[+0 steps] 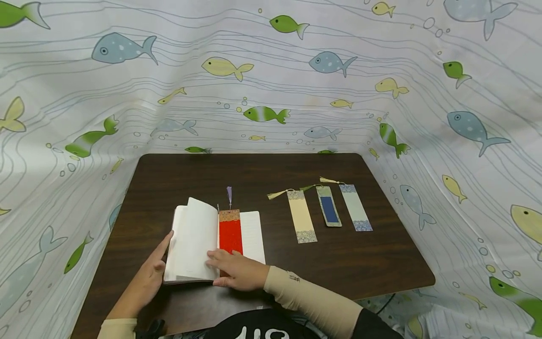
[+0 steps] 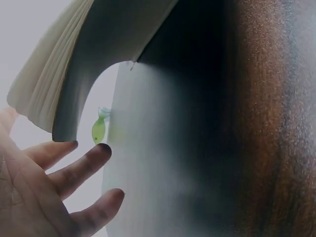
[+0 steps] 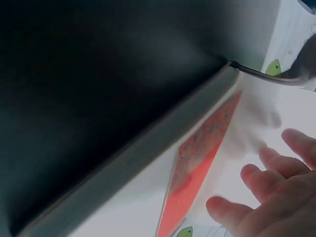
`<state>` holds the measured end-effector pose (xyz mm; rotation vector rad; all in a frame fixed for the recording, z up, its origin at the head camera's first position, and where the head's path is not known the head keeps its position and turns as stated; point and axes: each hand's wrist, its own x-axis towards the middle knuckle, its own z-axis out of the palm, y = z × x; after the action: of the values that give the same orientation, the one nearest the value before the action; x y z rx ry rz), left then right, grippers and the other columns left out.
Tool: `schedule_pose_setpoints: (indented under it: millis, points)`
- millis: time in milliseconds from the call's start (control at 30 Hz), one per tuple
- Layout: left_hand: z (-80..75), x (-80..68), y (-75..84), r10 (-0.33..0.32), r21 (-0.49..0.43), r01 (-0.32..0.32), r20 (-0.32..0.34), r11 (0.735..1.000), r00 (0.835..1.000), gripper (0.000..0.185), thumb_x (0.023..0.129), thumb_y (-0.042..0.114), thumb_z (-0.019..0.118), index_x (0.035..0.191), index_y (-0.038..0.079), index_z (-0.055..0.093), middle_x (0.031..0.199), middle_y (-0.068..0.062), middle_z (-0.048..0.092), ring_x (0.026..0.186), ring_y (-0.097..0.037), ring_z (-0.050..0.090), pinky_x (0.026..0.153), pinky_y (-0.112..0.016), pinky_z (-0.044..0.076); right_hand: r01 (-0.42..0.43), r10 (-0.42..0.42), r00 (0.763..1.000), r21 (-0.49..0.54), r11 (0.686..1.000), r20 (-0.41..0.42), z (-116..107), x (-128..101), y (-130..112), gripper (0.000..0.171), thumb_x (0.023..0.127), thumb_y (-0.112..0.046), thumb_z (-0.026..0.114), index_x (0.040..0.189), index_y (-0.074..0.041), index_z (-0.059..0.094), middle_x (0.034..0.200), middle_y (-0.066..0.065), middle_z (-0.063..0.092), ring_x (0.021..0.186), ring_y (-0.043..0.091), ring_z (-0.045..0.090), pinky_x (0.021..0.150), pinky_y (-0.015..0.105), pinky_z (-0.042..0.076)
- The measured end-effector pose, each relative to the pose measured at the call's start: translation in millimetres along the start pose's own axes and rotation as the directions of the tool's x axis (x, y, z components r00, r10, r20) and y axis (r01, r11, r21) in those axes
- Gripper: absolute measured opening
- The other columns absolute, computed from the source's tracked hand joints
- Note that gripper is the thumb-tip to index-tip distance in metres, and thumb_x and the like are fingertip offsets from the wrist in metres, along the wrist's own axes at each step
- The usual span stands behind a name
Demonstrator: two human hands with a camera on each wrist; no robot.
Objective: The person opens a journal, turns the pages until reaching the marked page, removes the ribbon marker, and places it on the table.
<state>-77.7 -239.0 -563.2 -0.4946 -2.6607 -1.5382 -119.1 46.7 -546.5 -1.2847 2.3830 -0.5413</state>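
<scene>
Dark brown wood-grain table w/ rounded corners, boxed in on three sides by a white curtain printed w/ green, blue and yellow fish plus wavy lines and bubbles. Same fabric drapes down past the table edges.

Open book lies near the front-left of the table, pages blank. Red bookmark w/ a patterned top band sits on the right-hand page near the spine, its purple tassel sticking out past the top of the book.

Left hand rests against the book's left edge, fingers straight and spread, not gripping anything; in the left wrist view the pages fan up above the fingers. Right hand lies flat on the lower part of the book, fingers relaxed and touching the page beside the bookmark's bottom end.

Further right on the table, well apart from the book: three more bookmarks side by side, a cream one, a dark blue one, a pale green one, tassels at the far ends.
</scene>
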Motion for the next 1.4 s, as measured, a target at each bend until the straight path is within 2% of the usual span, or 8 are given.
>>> schedule_pose_setpoints:
  millis: [167, 267, 400, 533, 700, 833, 1033, 1400]
  points:
    - [-0.5, 0.5, 3.5, -0.049, 0.134, 0.045, 0.027, 0.99, 0.998, 0.059, 0.112, 0.044, 0.023, 0.157, 0.008, 0.038, 0.159, -0.038, 0.018, 0.136, -0.07, 0.022, 0.093, -0.087, 0.022, -0.038, 0.04, 0.999, -0.132, 0.991, 0.017, 6.0, 1.3, -2.1, 0.062, 0.103, -0.044, 0.055, 0.158, -0.021, 0.038, 0.167, -0.007, 0.025, 0.154, 0.016, 0.02, 0.119, 0.062, 0.021]
    - [0.1, 0.2, 3.5, -0.073, 0.172, 0.063, 0.051, 0.983, 0.996, 0.055, 0.113, 0.038, 0.027, 0.149, 0.002, 0.048, 0.158, -0.04, 0.018, 0.134, -0.071, 0.024, 0.09, -0.087, 0.025, -0.071, 0.071, 0.997, -0.233, 0.97, -0.01, 10.0, 3.1, 0.9, 0.064, 0.102, -0.044, 0.058, 0.159, -0.023, 0.037, 0.167, -0.006, 0.025, 0.153, 0.02, 0.024, 0.117, 0.063, 0.025]
    - [0.7, -0.1, 1.9, -0.093, 0.186, 0.08, 0.06, 0.979, 0.994, 0.052, 0.113, 0.035, 0.031, 0.146, 0.0, 0.051, 0.159, -0.038, 0.019, 0.135, -0.069, 0.024, 0.091, -0.087, 0.024, -0.179, 0.169, 0.984, -0.372, 0.911, -0.058, 15.6, 4.3, 10.9, 0.069, 0.098, -0.042, 0.064, 0.158, -0.023, 0.037, 0.166, 0.001, 0.028, 0.151, 0.027, 0.029, 0.114, 0.058, 0.034]
    - [-0.1, -0.3, 0.6, -0.111, 0.187, 0.097, 0.067, 0.978, 0.992, 0.052, 0.113, 0.035, 0.03, 0.146, 0.001, 0.05, 0.159, -0.037, 0.019, 0.136, -0.069, 0.023, 0.091, -0.087, 0.023, -0.271, 0.275, 0.96, -0.442, 0.855, -0.056, 13.9, -0.3, 22.5, 0.072, 0.097, -0.043, 0.065, 0.159, -0.02, 0.037, 0.166, 0.005, 0.029, 0.151, 0.029, 0.029, 0.113, 0.054, 0.038]
    - [-0.6, 0.7, -0.9, -0.117, 0.191, 0.103, 0.065, 0.976, 0.991, 0.052, 0.113, 0.034, 0.03, 0.146, 0.0, 0.05, 0.159, -0.038, 0.019, 0.136, -0.069, 0.023, 0.092, -0.087, 0.022, -0.315, 0.323, 0.945, -0.403, 0.859, -0.049, 7.4, -13.8, 46.5, 0.075, 0.098, -0.043, 0.065, 0.16, -0.018, 0.033, 0.167, 0.002, 0.026, 0.153, 0.025, 0.023, 0.114, 0.058, 0.034]
    - [-0.4, 0.8, -2.4, -0.113, 0.185, 0.097, 0.073, 0.978, 0.991, 0.052, 0.113, 0.034, 0.03, 0.146, -0.001, 0.05, 0.159, -0.038, 0.019, 0.136, -0.069, 0.023, 0.092, -0.087, 0.023, -0.362, 0.366, 0.93, -0.281, 0.889, -0.042, -0.4, -35.6, 70.9, 0.077, 0.099, -0.042, 0.063, 0.162, -0.016, 0.027, 0.169, 0.001, 0.02, 0.155, 0.023, 0.016, 0.116, 0.064, 0.026]
    - [-1.5, 1.2, -2.2, -0.109, 0.169, 0.096, 0.071, 0.981, 0.991, 0.054, 0.113, 0.035, 0.027, 0.147, -0.001, 0.048, 0.16, -0.037, 0.018, 0.136, -0.069, 0.021, 0.092, -0.087, 0.021, -0.419, 0.412, 0.908, -0.132, 0.898, -0.078, -11.5, -67.7, 100.6, 0.077, 0.099, -0.039, 0.063, 0.161, -0.012, 0.028, 0.169, 0.004, 0.022, 0.155, 0.028, 0.018, 0.114, 0.071, 0.019]
    - [1.6, -0.3, -2.6, -0.13, 0.183, 0.117, 0.065, 0.976, 0.989, 0.053, 0.113, 0.036, 0.028, 0.147, 0.0, 0.049, 0.16, -0.037, 0.018, 0.137, -0.069, 0.022, 0.093, -0.086, 0.022, -0.456, 0.447, 0.889, -0.119, 0.882, -0.098, -17.4, -91.4, 118.4, 0.075, 0.095, -0.033, 0.069, 0.158, -0.011, 0.036, 0.167, 0.006, 0.027, 0.154, 0.03, 0.021, 0.113, 0.074, 0.017]
